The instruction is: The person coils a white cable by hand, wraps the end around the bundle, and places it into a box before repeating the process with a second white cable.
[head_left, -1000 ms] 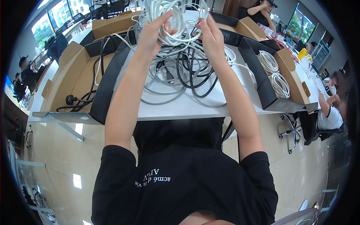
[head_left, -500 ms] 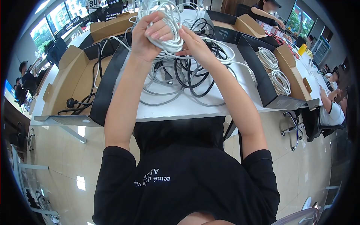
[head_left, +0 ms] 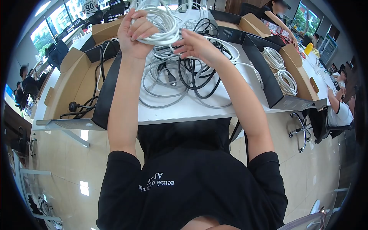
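Observation:
My left hand [head_left: 137, 32] is closed around a loosely wound coil of white cable [head_left: 165, 28], raised above the table [head_left: 153, 114]. At the coil's right side, my right hand [head_left: 196, 46] has its fingers apart, fingertips right by the lower loops. Beneath both hands lies a tangle of cables: black cable [head_left: 201, 82], grey cable [head_left: 161, 100] and more white strands. A dark plug end [head_left: 171, 78] shows among the loops.
An open box [head_left: 57, 94] on the left holds black cables with a plug [head_left: 73, 106]. In the open box on the right [head_left: 270, 82] are two white cable coils [head_left: 285, 83]. More open boxes [head_left: 230, 33] stand behind. A person [head_left: 274, 15] works at the back right.
My left hand has moved left with the white cable coil, which has spread wider. My right hand's fingers have come off the coil and opened out.

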The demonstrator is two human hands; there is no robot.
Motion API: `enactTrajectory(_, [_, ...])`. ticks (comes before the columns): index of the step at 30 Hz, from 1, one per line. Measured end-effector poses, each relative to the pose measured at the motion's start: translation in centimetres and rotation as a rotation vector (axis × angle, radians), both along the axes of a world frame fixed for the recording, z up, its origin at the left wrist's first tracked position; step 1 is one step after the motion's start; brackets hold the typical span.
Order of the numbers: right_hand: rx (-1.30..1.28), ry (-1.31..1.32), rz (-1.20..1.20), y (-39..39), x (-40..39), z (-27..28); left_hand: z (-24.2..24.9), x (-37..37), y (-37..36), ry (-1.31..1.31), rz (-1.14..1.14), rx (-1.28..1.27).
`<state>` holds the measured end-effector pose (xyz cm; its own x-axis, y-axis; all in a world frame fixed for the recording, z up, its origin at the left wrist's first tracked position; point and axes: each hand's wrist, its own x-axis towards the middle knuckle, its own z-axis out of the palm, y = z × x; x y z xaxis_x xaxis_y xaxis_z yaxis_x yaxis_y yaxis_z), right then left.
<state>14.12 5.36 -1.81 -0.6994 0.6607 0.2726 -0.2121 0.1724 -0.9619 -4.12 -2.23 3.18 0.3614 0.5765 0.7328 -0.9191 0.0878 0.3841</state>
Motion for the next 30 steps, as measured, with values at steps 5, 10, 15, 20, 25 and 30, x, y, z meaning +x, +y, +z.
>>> enactTrajectory(5, [-0.248, 0.412, 0.184, 0.4, 0.8, 1.2, -0.1, 1.2, 0.0, 0.084, -0.039, 0.046])
enactTrajectory(10, [-0.261, 0.713, 0.006, 2.5, 2.0, 1.7, -0.2, 1.7, 0.1, 0.162, -0.076, 0.053])
enactTrajectory(15, [-0.181, 0.545, -0.167, 1.9, 3.5, 2.7, -1.1, 2.6, 0.4, 0.276, 0.085, 0.004])
enactTrajectory(20, [-0.007, 0.034, -0.32, 1.0, 1.4, 1.1, -0.9, 2.7, 0.2, 0.33, 0.106, 0.043])
enactTrajectory(25, [-0.141, 0.061, -0.129, 0.0, 1.2, 1.3, -0.7, 2.8, -0.3, 0.311, -0.018, 0.089])
enactTrajectory(30, [-0.164, 0.371, 0.022, 1.7, 1.5, 1.4, -0.7, 2.7, -0.2, 0.306, -0.083, 0.125])
